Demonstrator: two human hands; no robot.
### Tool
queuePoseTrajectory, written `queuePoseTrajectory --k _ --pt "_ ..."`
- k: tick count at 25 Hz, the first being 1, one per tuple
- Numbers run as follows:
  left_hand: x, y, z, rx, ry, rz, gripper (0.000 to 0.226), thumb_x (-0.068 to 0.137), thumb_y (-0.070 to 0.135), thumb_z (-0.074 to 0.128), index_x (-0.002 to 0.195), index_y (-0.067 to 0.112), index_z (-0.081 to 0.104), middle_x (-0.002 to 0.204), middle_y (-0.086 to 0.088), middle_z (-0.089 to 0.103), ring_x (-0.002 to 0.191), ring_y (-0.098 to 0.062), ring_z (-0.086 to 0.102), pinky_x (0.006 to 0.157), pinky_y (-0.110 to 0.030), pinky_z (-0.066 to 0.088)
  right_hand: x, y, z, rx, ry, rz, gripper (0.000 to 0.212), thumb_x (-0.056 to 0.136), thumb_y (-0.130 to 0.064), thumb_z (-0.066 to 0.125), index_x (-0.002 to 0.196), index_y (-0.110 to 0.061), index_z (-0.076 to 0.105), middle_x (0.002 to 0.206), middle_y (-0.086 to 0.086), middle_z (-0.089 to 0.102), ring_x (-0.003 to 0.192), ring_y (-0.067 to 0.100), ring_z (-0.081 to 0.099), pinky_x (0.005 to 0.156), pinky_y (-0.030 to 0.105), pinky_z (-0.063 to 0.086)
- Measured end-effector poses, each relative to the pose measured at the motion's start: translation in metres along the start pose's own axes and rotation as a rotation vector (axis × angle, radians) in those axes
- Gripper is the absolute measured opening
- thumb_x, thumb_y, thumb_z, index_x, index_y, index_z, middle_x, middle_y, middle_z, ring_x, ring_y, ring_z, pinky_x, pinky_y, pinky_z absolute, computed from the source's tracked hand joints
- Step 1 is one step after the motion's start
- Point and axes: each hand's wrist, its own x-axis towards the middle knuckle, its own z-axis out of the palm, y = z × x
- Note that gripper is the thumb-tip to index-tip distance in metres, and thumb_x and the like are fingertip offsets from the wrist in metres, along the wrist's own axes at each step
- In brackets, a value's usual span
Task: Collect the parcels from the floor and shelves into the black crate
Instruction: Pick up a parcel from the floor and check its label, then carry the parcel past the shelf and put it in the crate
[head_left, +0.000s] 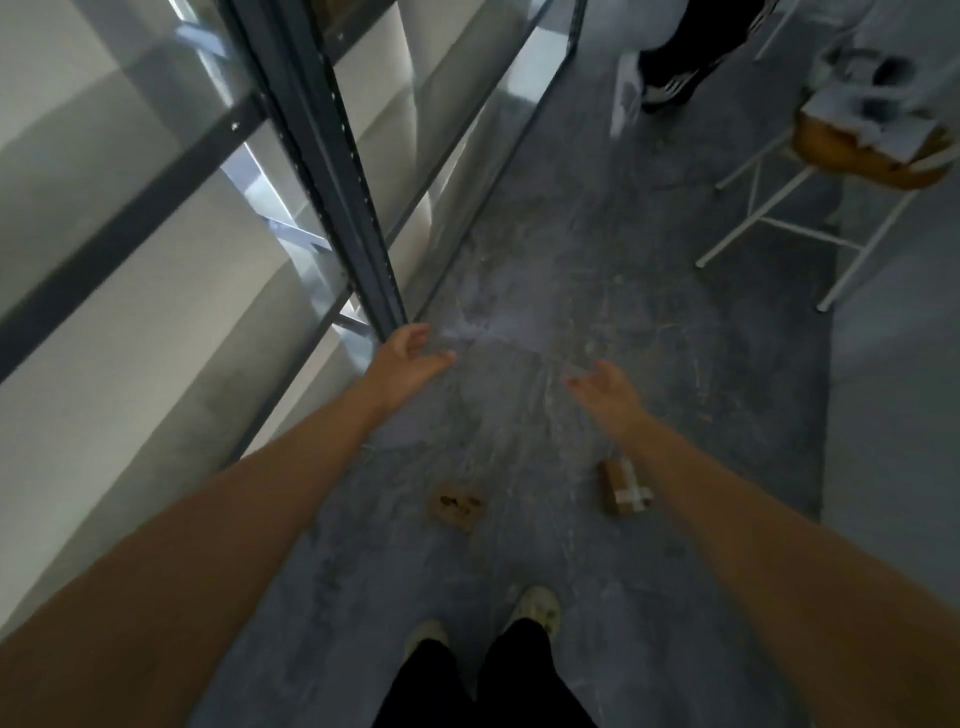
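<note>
Grey steel shelf post (332, 171) stood leftmost; left hand (410, 358) hung spread, empty; flat brown cardboard parcel (457, 506) lay on the floor (545, 291); right hand (605, 389) likewise spread; small white-taped brown parcel (623, 486) lay nearby. Risk: a forward step crushing either.

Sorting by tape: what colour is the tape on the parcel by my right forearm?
White tape, crossed over the brown parcel, in the head view.

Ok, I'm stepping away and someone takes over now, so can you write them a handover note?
Left hand: open, empty, by the shelf post. Right hand: open, empty.
Flat brown parcel and taped brown parcel lie on the floor, ahead of the shoes.
Black crate not in view; what is collected cannot be told.
Left: pick up both parcels, carry them to the crate.
</note>
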Motion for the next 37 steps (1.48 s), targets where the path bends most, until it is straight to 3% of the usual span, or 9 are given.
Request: queuePoseTrajectory --k 3,6,10,14,18,21,26,31,37 --pt "0.059 -0.083 0.033 0.029 -0.076 -0.139 0.064 0.082 0.025 0.069 0.137 0.011 0.04 0.141 -0.008 0.044 0.13 -0.023 0.043 0.104 -0.031 0.037 0.054 0.065 0.045 -0.039 -0.034 0.133 0.063 0.088 -0.018 0.062 0.141 0.0 0.033 0.116 0.005 0.05 0.11 0.013 0.052 0.097 0.025 0.042" --pt "0.125 -0.176 0.074 0.045 -0.106 -0.231 0.066 0.083 0.025 0.068 0.139 0.009 0.036 0.145 -0.01 0.039 0.133 -0.024 0.037 0.105 -0.031 0.034 0.116 0.144 0.104 -0.025 -0.035 0.186 0.051 0.085 -0.009 0.065 0.13 0.007 0.045 0.094 0.002 0.058 0.088 0.011 0.063 0.063 0.004 0.046" --pt "0.205 -0.306 0.12 0.115 -0.101 -0.254 0.065 0.082 0.028 0.069 0.137 0.009 0.04 0.141 -0.01 0.044 0.131 -0.024 0.041 0.104 -0.03 0.035 0.188 0.272 0.178 0.012 -0.17 0.3 0.068 0.087 -0.017 0.064 0.144 -0.004 0.028 0.142 0.014 0.04 0.131 0.027 0.041 0.106 0.033 0.037" --pt "0.258 -0.432 0.156 0.189 -0.07 -0.279 0.062 0.084 0.023 0.067 0.136 0.003 0.04 0.141 -0.013 0.043 0.129 -0.026 0.042 0.097 -0.022 0.034 0.242 0.39 0.219 -0.002 -0.263 0.42 0.068 0.089 -0.026 0.06 0.145 -0.008 0.026 0.139 0.008 0.043 0.128 0.023 0.044 0.096 0.026 0.036" --pt "0.285 -0.533 0.194 0.122 -0.316 -0.651 0.065 0.094 0.049 0.041 0.146 0.013 0.026 0.148 -0.011 0.037 0.131 -0.027 0.041 0.1 -0.031 0.036 0.278 0.479 0.252 0.118 -0.419 0.851 0.047 0.092 -0.054 0.04 0.107 -0.012 0.056 0.081 0.009 0.06 0.063 0.019 0.053 0.057 0.025 0.04" --pt "0.294 -0.551 0.21 -0.027 -0.459 -0.849 0.07 0.089 0.065 0.027 0.138 0.019 0.042 0.11 -0.008 0.063 0.087 -0.025 0.065 0.074 -0.031 0.054 0.292 0.498 0.278 0.397 -0.641 0.98 0.066 0.09 -0.057 0.026 0.086 -0.009 0.072 0.075 0.013 0.07 0.068 0.024 0.063 0.064 0.027 0.045" --pt "0.304 -0.461 0.213 -0.053 -0.239 -0.595 0.058 0.09 0.058 0.041 0.121 0.011 0.059 0.121 -0.018 0.06 0.104 -0.032 0.06 0.096 -0.045 0.048 0.286 0.412 0.244 0.536 -0.388 0.802 0.059 0.092 -0.049 0.029 0.084 -0.013 0.075 0.081 0.013 0.075 0.07 0.027 0.07 0.074 0.036 0.051" --pt "0.241 -0.278 0.181 -0.209 -0.259 -0.399 0.051 0.095 0.049 0.037 0.142 0.03 0.035 0.146 -0.005 0.04 0.127 -0.028 0.045 0.104 -0.041 0.041 0.236 0.247 0.137 0.451 -0.162 0.592 0.041 0.09 -0.054 0.04 0.094 -0.021 0.066 0.093 0.004 0.071 0.087 0.026 0.064 0.072 0.038 0.053" --pt "0.118 0.001 0.072 -0.613 -0.232 -0.102 0.037 0.097 0.028 0.044 0.133 0.032 0.049 0.122 0.003 0.062 0.105 -0.014 0.06 0.082 -0.03 0.049 0.095 -0.022 0.018 0.54 -0.084 0.218 0.05 0.095 -0.048 0.037 0.124 -0.014 0.057 0.096 0.005 0.066 0.066 0.011 0.067 0.065 0.032 0.052"
